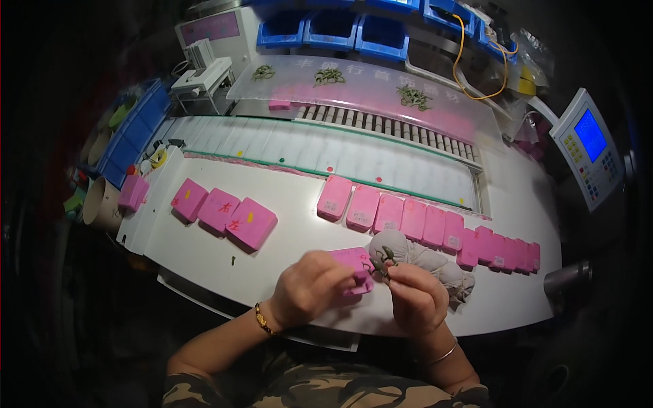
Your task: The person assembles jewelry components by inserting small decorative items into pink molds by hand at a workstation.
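Between my hands, just above the near part of the white table, a pink rubber-like block [352,257] is partly covered by my left hand [309,289]. The fingers of that hand are closed in a pinch by the block's edge; what they hold, if anything, is hidden. My right hand [418,296] is closed too, thumb and fingertips gripping a small dark green branching piece [385,258]. Right behind that hand lie white cloth pouches [390,243], knotted and bulging. On the bare tabletop to the left rests another tiny green piece [233,260].
Three pink blocks [252,224] lie at left, and a row of several pink blocks [364,206] runs right. Behind are a green-edged conveyor [299,146], rollers [381,124], and a translucent cover [367,75] bearing green clumps [330,76]. A keypad panel [590,146] stands right.
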Tool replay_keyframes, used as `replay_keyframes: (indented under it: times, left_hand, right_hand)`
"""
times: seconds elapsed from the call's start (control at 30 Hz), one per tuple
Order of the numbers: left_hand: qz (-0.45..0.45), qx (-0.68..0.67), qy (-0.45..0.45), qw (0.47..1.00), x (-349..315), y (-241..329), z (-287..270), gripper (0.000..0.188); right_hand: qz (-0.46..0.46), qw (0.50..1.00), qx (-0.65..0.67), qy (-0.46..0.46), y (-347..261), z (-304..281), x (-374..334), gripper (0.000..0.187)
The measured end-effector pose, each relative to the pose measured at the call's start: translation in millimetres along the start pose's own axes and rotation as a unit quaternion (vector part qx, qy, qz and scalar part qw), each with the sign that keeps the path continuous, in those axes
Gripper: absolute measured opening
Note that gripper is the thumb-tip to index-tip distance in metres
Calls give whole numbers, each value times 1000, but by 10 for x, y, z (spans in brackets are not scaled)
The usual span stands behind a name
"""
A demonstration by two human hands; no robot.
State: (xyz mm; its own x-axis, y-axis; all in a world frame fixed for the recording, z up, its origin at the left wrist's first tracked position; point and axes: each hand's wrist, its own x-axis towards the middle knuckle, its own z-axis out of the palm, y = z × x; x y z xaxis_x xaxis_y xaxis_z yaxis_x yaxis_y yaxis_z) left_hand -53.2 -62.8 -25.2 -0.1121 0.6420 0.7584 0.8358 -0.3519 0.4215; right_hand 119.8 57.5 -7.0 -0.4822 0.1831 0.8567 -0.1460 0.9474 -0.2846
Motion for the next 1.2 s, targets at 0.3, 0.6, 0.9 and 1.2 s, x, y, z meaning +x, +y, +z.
replay_keyframes:
  times: [0.3,0.6,0.9,1.2]
  left_hand:
    - [-286,-270,-91,915,216,-13,-35,28]
    - [-380,-471,-40,795,659,37,228,26]
    - [-390,-492,-74,775,944,-275,391,22]
    - [-219,-193,-74,954,783,-382,488,22]
  right_hand:
    - [-1,999,-43,-20,171,-82,254,19]
    - [-2,998,-62,-26,314,-25,451,22]
    - [189,981,36,31,474,-32,466,23]
    - [427,871,242,18,526,-132,361,27]
